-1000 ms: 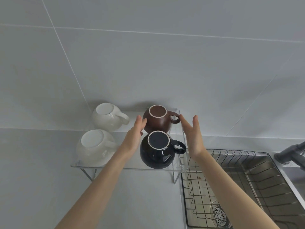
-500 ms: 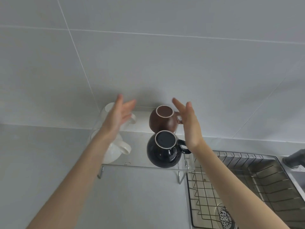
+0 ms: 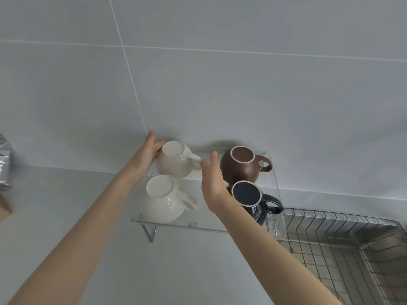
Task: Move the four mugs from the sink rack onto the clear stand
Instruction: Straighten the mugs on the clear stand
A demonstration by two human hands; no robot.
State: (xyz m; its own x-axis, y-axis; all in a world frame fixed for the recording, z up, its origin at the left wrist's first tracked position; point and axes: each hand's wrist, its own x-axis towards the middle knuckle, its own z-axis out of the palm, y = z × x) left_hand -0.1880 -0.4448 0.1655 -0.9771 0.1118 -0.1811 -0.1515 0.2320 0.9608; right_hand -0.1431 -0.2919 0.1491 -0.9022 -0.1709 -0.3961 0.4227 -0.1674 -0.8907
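Observation:
Several mugs stand upside down on the clear stand (image 3: pixel 207 226) against the tiled wall. The rear white mug (image 3: pixel 174 162) has my left hand (image 3: pixel 148 151) flat against its left side, fingers straight. My right hand (image 3: pixel 212 181) is open, its fingertips at this mug's handle. In front stands a second white mug (image 3: pixel 164 199). A brown mug (image 3: pixel 241 165) is at the back right and a black mug (image 3: pixel 253 200) is in front of it, partly hidden by my right wrist. The wire sink rack (image 3: pixel 343 245) at the lower right holds no mugs.
A silver foil bag (image 3: pixel 4 164) and a brown box corner (image 3: pixel 4 209) sit at the left edge on the grey counter. The sink lies under the rack at the right. The wall is close behind the stand.
Both hands moved left from the brown and black mugs to the rear white mug. My left hand now touches its left side and my right hand reaches its handle.

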